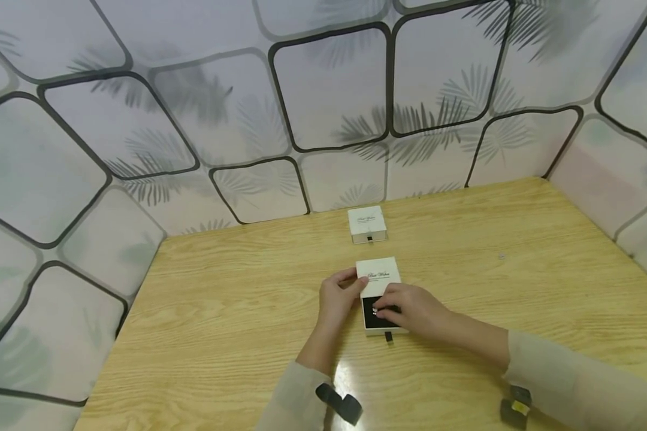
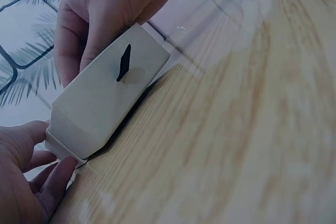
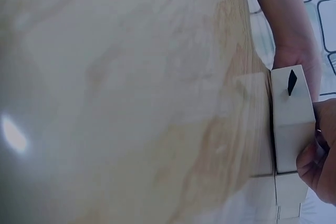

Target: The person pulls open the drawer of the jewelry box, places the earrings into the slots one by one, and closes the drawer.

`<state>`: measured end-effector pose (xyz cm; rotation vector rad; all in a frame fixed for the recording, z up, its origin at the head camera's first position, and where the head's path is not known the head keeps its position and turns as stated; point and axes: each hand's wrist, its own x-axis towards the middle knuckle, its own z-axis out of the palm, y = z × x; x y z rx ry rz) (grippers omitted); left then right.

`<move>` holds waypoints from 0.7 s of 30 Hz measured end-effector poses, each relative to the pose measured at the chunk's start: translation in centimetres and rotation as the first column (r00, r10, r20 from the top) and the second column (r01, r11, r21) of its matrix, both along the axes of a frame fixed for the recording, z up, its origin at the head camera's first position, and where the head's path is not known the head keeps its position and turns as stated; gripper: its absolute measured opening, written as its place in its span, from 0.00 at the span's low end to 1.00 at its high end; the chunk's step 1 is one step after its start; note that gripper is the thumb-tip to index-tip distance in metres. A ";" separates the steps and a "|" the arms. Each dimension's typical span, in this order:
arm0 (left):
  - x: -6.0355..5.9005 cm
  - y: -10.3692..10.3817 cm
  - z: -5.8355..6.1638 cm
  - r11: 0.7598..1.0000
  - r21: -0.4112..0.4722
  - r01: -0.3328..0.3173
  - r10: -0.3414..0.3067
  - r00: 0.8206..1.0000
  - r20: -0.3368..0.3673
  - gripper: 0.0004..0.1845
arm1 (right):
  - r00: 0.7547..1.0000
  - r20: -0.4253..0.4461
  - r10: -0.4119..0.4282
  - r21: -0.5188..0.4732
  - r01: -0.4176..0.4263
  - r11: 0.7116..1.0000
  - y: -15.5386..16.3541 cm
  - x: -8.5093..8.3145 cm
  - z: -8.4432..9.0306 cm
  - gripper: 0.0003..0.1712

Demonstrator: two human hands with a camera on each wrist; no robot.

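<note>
A small white jewelry box (image 1: 378, 267) lies on the wooden table with its drawer (image 1: 377, 331) pulled out toward me. The drawer has a black lining (image 1: 371, 321) and a black pull tab (image 2: 124, 64). My left hand (image 1: 335, 303) grips the box's outer sleeve from the left, thumb on its top edge. Reaching in from the right, my right hand (image 1: 417, 308) has its fingertips in the open drawer, pinching a small silvery piece of jewelry (image 1: 374, 310). Its exact kind is too small to tell. In the right wrist view the drawer wall partly hides those fingertips.
A second white box (image 1: 367, 223), closed, stands behind the first one, near the patterned wall covering (image 1: 334, 90). A tiny clear object (image 1: 501, 256) lies on the table (image 1: 221, 311) to the right. Dark straps with small devices hang at both sleeves.
</note>
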<state>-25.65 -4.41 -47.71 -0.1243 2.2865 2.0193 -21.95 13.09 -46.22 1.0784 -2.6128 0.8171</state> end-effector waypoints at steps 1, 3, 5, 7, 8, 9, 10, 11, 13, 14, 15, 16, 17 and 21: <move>0.0 0.0 -0.1 1.000 0.001 0.000 0.000 1.000 -0.001 0.18 | 1.000 0.013 0.000 0.001 0.000 1.000 0.1 0.0 0.1 0.04; 0.0 0.0 -0.2 1.000 0.007 0.001 -0.001 1.000 0.000 0.19 | 1.000 0.020 0.004 0.001 -0.004 1.000 0.2 0.0 0.1 0.04; -0.1 0.0 -0.3 1.000 0.014 0.003 -0.003 1.000 0.000 0.19 | 1.000 0.012 0.002 0.006 -0.002 1.000 0.2 -0.1 0.0 0.03; -0.1 0.0 -0.4 1.000 0.017 0.001 -0.001 1.000 -0.001 0.19 | 1.000 0.001 -0.004 0.008 0.004 1.000 0.1 -0.2 -0.1 0.03; -0.1 -0.1 -0.4 1.000 0.017 0.001 -0.001 1.000 -0.002 0.19 | 1.000 -0.004 -0.007 0.007 0.007 1.000 0.0 -0.2 -0.2 0.03; -0.1 -0.1 -0.4 1.000 0.016 0.001 -0.001 1.000 -0.002 0.19 | 1.000 -0.007 -0.009 0.006 0.009 1.000 -0.1 -0.2 -0.2 0.03; -0.1 -0.1 -0.4 1.000 0.017 0.000 0.000 1.000 -0.001 0.19 | 1.000 -0.010 -0.013 0.007 0.013 1.000 -0.1 -0.2 -0.2 0.03; -0.1 -0.1 -0.4 1.000 0.016 -0.001 0.001 1.000 -0.002 0.19 | 1.000 -0.013 -0.016 0.005 0.016 1.000 -0.2 -0.2 -0.3 0.03; 0.0 -0.2 -0.4 1.000 0.013 -0.003 0.003 1.000 -0.002 0.19 | 1.000 -0.017 -0.021 0.001 0.021 1.000 -0.3 -0.2 -0.3 0.03; 0.0 -0.2 -0.4 1.000 0.011 -0.003 0.003 1.000 -0.002 0.19 | 1.000 -0.019 -0.024 -0.002 0.024 1.000 -0.4 -0.2 -0.3 0.03; 0.1 -0.2 -0.3 1.000 0.008 -0.002 0.002 1.000 -0.004 0.19 | 0.999 -0.021 -0.028 -0.003 0.028 1.000 -0.4 -0.2 -0.3 0.03; 0.1 -0.2 -0.3 1.000 0.005 -0.001 0.001 1.000 -0.006 0.19 | 0.999 -0.022 -0.034 -0.001 0.034 0.999 -0.4 -0.1 -0.3 0.03; 0.2 -0.2 -0.2 1.000 0.001 0.001 -0.001 1.000 -0.009 0.19 | 0.999 -0.019 -0.041 0.001 0.041 0.999 -0.4 -0.1 -0.3 0.03; 0.1 -0.1 -0.1 1.000 0.000 0.013 -0.013 1.000 -0.014 0.19 | 0.998 -0.008 -0.055 0.007 0.055 0.998 -0.4 0.0 -0.1 0.03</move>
